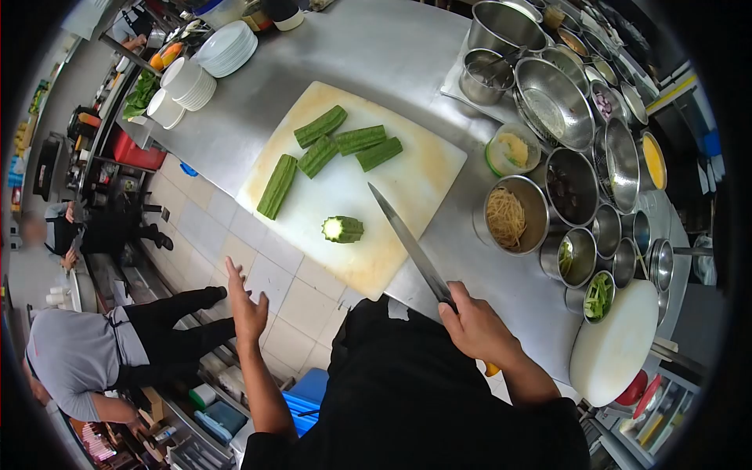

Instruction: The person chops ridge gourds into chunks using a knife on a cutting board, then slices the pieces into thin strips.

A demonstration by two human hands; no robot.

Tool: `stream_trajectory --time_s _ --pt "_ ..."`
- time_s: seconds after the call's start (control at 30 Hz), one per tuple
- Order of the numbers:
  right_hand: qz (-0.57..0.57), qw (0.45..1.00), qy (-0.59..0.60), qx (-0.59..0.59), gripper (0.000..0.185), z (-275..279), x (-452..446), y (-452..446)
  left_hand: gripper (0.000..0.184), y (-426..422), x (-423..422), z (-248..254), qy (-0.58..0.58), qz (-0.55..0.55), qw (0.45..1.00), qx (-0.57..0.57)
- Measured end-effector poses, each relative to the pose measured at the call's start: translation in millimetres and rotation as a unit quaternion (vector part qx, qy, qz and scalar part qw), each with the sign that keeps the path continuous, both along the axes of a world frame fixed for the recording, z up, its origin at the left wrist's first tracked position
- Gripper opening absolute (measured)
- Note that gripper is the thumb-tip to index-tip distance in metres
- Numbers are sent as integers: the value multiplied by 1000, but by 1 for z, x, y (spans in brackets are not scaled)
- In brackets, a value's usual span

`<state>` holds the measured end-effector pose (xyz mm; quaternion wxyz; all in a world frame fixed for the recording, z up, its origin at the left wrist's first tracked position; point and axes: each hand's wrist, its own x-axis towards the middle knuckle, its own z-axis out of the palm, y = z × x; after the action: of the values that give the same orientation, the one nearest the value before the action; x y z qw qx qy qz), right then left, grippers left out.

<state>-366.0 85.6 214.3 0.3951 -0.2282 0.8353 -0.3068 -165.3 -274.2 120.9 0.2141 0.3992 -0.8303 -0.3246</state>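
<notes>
**Six ridged gourd pieces [342, 229] on the cutting board [423, 160], knife [411, 249] in the right hand [479, 325]**

All six green pieces lie on the white board. Five are grouped towards its far and left parts, skin up; the sixth, a short one, sits apart nearer the person, its pale cut end showing.

The right hand is closed around the handle of the one knife, whose blade slants over the board's near right edge, tip pointing towards the pieces but apart from them. The left hand [249, 312] is open, fingers spread, holding nothing, off the board's left side with the tiled floor [286, 321] beneath it in view.

To the right of the board, a steel pot [538, 207] holds pale thin strips [507, 218]. Just beyond it, a green-rimmed clear tub [492, 160] contains something yellowish and minced, and a steel bowl [589, 213] has dark pieces in it. Nearer the person, a small steel container [576, 300] is filled with cut green vegetable [599, 298].
</notes>
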Motion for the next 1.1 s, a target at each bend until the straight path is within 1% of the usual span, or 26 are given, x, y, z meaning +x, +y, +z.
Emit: stream_trajectory --time_s 0.03,0.1,0.17,0.23,0.3,0.37,0.4,0.43,0.47,0.5,0.57,0.63,0.7,0.73,0.8,0.83,0.87,0.9,0.93,0.97,1.03,1.1 --pt "5 1000 11 -9 34 0 -1 -2 49 9 -4 0 13 -13 996 -87" --pt "13 1000 15 -20 34 -1 -3 -5 58 19 -22 -8 36 -63 997 -36" --pt "24 999 23 -33 34 -1 -4 -9 64 55 -67 7 72 -135 987 -56" --pt "26 998 26 -42 34 -1 -5 -11 67 88 -111 20 127 -148 978 -73" --pt "22 999 24 -37 33 1 -5 -12 65 95 -135 13 111 -129 984 -53" --pt "12 999 23 -35 33 3 -3 -9 63 93 -140 5 96 -114 988 -36" --pt "2 1000 15 -26 34 3 -2 -7 61 87 -139 1 157 -130 973 107" --pt "-9 1000 7 -19 35 3 -1 -4 59 79 -137 -2 213 -143 935 245" --pt "-12 1000 6 -24 35 4 -1 -3 57 70 -131 -2 240 -166 905 310" --pt "-22 1000 -4 -17 36 4 -1 0 57 65 -127 2 237 -169 907 306" --pt "-33 999 -20 -13 38 1 1 2 59 59 -120 9 270 -197 869 364" --pt "-38 999 -5 -22 39 -6 2 6 57 59 -123 14 271 -214 873 346" --pt "-43 999 -6 -25 39 -1 3 5 55 59 -129 15 224 -245 910 247" --pt "-42 999 -6 -29 38 2 2 3 55 61 -133 14 224 -250 908 250" --pt "-40 999 -8 -34 37 6 1 1 56 64 -142 13 125 -271 952 74" --pt "-32 999 -11 -40 35 8 0 0 56 66 -144 10 125 -275 950 77" --pt "-18 999 -15 -38 31 13 -1 -2 59 67 -147 5 103 -260 959 49" --pt "-20 999 -15 -37 31 11 -1 -1 63 69 -149 4 81 -244 966 22" --pt "-3 999 -7 -53 29 8 -1 -1 63 70 -151 4 81 -245 966 23" --pt "15 997 0 -69 28 7 -1 -1 62 71 -151 4 98 -229 968 31" --pt "30 998 13 -57 27 12 0 -4 61 71 -151 5 115 -209 970 41" --pt "46 998 25 -46 27 19 2 -9 63 70 -148 4 145 -217 965 -16"
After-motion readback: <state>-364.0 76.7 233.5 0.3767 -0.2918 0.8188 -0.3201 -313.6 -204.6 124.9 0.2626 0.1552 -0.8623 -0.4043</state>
